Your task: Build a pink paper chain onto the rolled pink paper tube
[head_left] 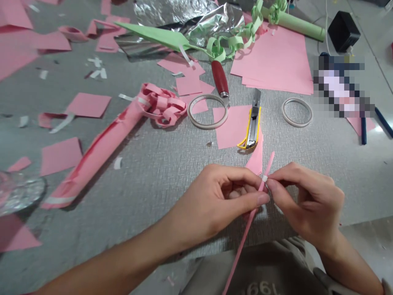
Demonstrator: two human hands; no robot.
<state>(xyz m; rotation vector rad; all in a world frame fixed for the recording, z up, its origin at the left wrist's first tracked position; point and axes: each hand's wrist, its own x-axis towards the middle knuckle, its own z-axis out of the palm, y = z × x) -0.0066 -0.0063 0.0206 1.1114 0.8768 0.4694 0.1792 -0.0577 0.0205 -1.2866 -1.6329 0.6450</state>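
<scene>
Left fingers (263,199) clamped on pink strip (241,246) | right fingers (274,186) pinching white tape (265,178) | garment digits (264,288) cropped, unclear

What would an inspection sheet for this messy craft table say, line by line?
Surface: grey table, textured.
Job's things: thin pink strip with a white bit on it.
Clutter: pink paper scraps, pink paper tube, two tape rolls, foil, yellow-edged knife with its blade showing.
Grips: left grip holds the strip; right grip pinches at the white bit.
Cables: white cable beside a black box.
Surroundings: pale floor past the near edge; a pixelated patch at right can't be read.
</scene>
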